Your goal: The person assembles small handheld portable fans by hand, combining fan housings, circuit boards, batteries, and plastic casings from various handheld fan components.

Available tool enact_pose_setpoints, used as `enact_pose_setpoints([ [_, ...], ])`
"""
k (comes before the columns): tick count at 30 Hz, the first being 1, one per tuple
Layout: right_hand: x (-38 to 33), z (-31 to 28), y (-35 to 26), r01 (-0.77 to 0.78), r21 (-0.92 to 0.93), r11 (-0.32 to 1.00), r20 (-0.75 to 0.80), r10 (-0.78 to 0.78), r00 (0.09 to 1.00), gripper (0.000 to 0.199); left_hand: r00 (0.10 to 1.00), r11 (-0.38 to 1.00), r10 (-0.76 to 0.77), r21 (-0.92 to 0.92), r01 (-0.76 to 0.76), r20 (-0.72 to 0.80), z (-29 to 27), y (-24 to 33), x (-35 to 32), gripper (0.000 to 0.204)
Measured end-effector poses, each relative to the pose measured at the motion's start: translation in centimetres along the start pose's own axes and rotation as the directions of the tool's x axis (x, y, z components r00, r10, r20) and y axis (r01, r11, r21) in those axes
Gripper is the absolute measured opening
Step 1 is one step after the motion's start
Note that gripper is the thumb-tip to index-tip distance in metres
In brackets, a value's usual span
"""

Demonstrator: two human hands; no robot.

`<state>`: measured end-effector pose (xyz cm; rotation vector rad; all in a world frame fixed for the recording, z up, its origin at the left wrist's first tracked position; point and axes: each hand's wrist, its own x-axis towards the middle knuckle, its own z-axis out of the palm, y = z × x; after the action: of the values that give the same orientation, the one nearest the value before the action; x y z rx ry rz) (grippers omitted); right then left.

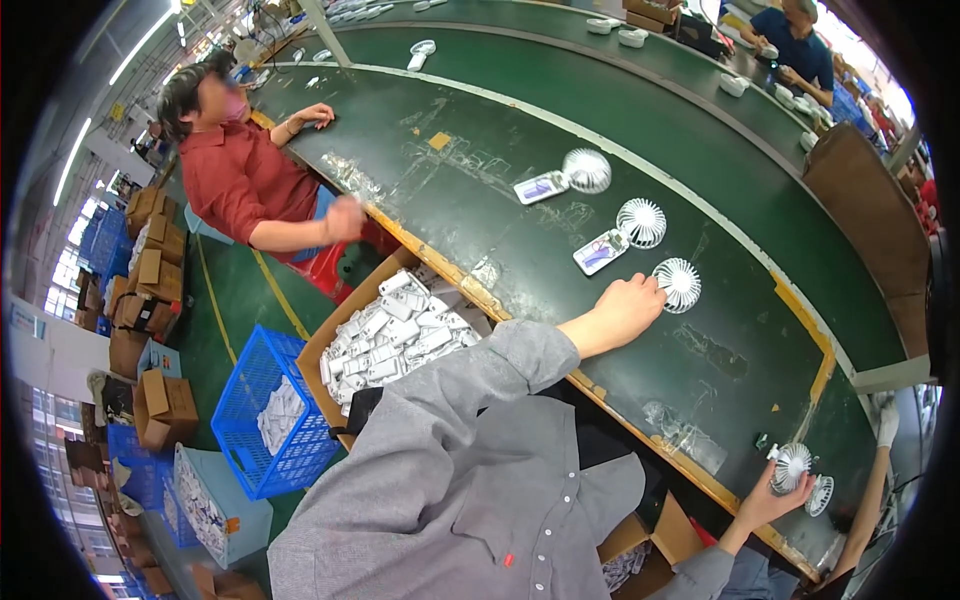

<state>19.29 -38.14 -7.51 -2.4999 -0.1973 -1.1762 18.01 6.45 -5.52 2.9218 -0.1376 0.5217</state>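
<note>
My left hand (628,312) is closed at a white handheld fan (680,285) on the green bench; the fan's handle is hidden under my fingers. At the lower right, my right hand (772,502) grips the round head of another white fan (791,466). Close beside it is a further fan head (820,496). Beyond my left hand lie two more fans: one nearer (641,223), one farther (586,171). Their handles are uncovered, showing a purple-blue part inside.
A cardboard box (318,352) of white casings stands left of me, beside a blue crate (250,400). A person in red (235,165) sits at the bench's left. A gloved hand (887,424) reaches in at the right. A green conveyor (560,75) curves along the far side.
</note>
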Motion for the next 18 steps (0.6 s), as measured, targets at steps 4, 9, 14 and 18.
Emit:
enact_pose_setpoints([
  [4,1.1,-1.6,-5.6,0.070,0.138,0.988,0.067,-0.079,0.995,0.059,0.998,0.998,0.039,0.050,-0.042,0.051,-0.1,0.1,0.4,0.014],
  [9,1.1,-3.3,-8.9,0.102,0.239,0.966,0.085,-0.125,0.988,0.061,0.999,0.998,0.038,-0.056,-0.036,0.032,0.2,0.6,0.2,0.013],
  [14,0.3,-3.4,-9.5,0.050,0.381,0.923,0.106,-0.098,0.990,0.059,1.000,0.991,-0.018,-0.131,0.018,0.003,-0.3,1.0,-0.2,0.015],
  [18,-1.0,-5.0,-9.0,-0.131,0.439,0.889,0.172,0.060,0.983,0.060,0.979,0.962,0.024,-0.271,0.033,0.204,-0.7,2.7,1.1,0.015],
])
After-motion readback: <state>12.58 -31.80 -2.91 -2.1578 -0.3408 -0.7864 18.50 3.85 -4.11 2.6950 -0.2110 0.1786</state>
